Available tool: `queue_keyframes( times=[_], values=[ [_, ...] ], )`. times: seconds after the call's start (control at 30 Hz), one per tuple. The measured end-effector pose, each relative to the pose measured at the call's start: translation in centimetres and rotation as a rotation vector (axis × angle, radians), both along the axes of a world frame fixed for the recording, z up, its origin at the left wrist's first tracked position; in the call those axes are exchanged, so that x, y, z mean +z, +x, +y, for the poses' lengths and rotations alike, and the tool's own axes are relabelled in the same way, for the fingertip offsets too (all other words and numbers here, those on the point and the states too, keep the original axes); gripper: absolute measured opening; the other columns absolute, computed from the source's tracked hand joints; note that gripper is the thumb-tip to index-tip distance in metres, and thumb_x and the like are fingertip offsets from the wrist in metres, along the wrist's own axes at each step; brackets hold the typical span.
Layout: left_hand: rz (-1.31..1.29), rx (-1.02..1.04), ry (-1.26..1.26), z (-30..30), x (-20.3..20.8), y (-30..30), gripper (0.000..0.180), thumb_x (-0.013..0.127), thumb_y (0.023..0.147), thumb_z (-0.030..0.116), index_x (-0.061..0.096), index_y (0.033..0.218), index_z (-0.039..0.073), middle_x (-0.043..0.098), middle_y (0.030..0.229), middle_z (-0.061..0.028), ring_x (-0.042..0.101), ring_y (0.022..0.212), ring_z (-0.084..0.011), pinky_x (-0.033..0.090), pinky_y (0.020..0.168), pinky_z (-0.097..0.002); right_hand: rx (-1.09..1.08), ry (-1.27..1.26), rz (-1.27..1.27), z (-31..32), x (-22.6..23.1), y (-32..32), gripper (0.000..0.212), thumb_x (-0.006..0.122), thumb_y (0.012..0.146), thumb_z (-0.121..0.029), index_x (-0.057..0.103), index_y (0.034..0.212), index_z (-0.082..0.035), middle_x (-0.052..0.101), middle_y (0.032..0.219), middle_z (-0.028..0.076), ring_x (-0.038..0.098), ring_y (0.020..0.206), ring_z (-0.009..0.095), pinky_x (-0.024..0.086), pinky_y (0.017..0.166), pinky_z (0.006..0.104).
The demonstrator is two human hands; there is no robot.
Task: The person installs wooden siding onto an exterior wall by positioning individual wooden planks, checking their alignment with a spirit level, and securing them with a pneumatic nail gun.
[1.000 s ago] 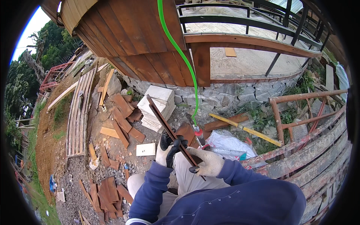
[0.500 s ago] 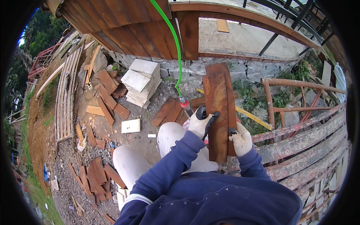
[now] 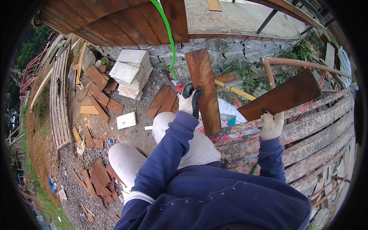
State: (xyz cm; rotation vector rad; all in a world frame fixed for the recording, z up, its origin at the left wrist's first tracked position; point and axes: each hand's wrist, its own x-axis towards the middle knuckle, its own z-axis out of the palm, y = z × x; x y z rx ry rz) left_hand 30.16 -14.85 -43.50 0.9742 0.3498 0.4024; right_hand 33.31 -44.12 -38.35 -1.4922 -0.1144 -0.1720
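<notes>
My left hand (image 3: 188, 99), in a white glove with dark fingertips, grips a brown wooden board (image 3: 204, 92) by its left edge. That board stands tilted, its lower end by the slatted metal frame (image 3: 283, 132). Off to the right, my right hand (image 3: 272, 123) is closed on a second dark brown board (image 3: 281, 96), held slantwise above the frame's slats. Part of the right fingers is hidden behind this board. A gap separates the two boards. Just left of my left hand is a red fitting (image 3: 179, 87) on the end of a green hose (image 3: 171, 38).
Loose board offcuts (image 3: 100, 180) lie in piles at the left. A stack of pale tiles (image 3: 130, 73) stands near the stone wall (image 3: 234, 51). Beyond the boards lies a yellow bar (image 3: 235, 90); a rusty pipe rail (image 3: 303, 63) rises at the right.
The two boards, together in my hands before, are now apart. My right hand has swung one to the right and turned it aslant; my left hand keeps the other. The whole view has shifted slightly.
</notes>
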Motion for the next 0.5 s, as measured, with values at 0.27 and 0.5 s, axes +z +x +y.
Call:
queue_keyframes(
  times=[0.27,0.5],
  values=[
    [-0.017,-0.031,0.186,-5.0,-4.6,4.2,0.017,0.069,0.093,0.003,0.063,0.109,0.001,0.068,0.098,-0.0019,0.06,0.088,-0.0086,0.049,0.08,-0.026,-0.033,-0.043,0.083,0.5,-2.5,-0.3,0.035,0.052,0.087,0.008,0.063,0.119,0.001,0.065,0.1,0.005,0.054,0.075,0.008,0.045,0.065,0.0225],
    [0.299,-0.238,0.642,0.2,-13.0,3.3,0.03,0.069,0.091,0.017,0.064,0.118,0.003,0.07,0.102,-0.0092,0.064,0.091,-0.019,0.051,0.087,-0.0337,0.12,0.055,0.165,4.1,-2.1,-1.1,0.045,0.045,0.083,0.008,0.063,0.124,0.0,0.065,0.099,0.003,0.054,0.078,0.009,0.044,0.067,0.0219]
  ],
)
